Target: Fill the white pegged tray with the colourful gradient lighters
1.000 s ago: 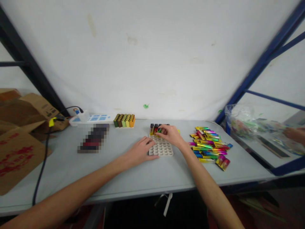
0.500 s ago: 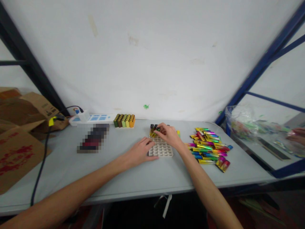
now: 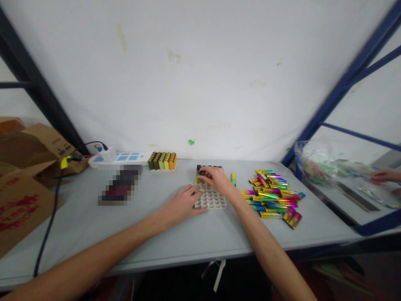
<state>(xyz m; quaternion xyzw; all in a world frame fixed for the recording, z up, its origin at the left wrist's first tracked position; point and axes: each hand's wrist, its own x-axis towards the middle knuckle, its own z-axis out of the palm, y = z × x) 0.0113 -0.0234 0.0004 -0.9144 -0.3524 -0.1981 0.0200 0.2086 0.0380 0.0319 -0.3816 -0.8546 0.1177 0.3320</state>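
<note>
A white tray (image 3: 211,200) with rows of holes lies on the table in front of me. My left hand (image 3: 183,204) holds its left side, fingers bent over the edge and thumb along the near corner. Over the tray's far left part, my right hand (image 3: 216,179) pinches a small yellow-gold tube (image 3: 200,174) with a dark top. Dark-topped tubes (image 3: 198,168) stand in the far row, partly hidden behind the right hand. Just right of the tray is a single yellow-green tube (image 3: 233,179).
Many shiny multicoloured tubes (image 3: 272,194) lie heaped on the right. A filled block of upright tubes (image 3: 162,161) stands near a power strip (image 3: 128,157). Left are a pixelated dark object (image 3: 120,186) and a paper bag (image 3: 25,209). Beyond the blue frame, another person's hand (image 3: 384,175) shows.
My right hand has moved slightly left along the tray's far row, still pinching a tube. The yellow-green tube beside the tray shows more fully. My left hand stays at the tray.
</note>
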